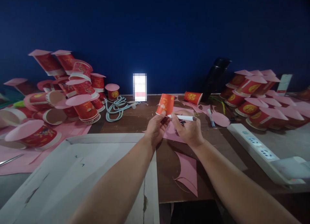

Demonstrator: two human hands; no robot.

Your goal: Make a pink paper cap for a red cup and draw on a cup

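My left hand (157, 126) holds a red paper cup (166, 102) with yellow and pale printing, gripping it low near its pale rim. In my right hand (190, 131) is a white marker pen (184, 117), its tip pointing left at the cup's lower edge. I cannot tell whether the tip touches the cup. Under and behind the hands lie pink paper scraps (173, 133). Another red paper cup (193, 97) rests on its side just beyond, and a small glue-like tube (210, 117) lies to the right on the pink paper.
Red cups topped with pink discs pile up at left (84, 107) and stand in rows at right (252, 104). A white board (97, 149) covers the front left. Around the back are a coiled cable (117, 109), a lit screen (139, 87) and a black bottle (216, 75); a power strip (256, 149) lies right.
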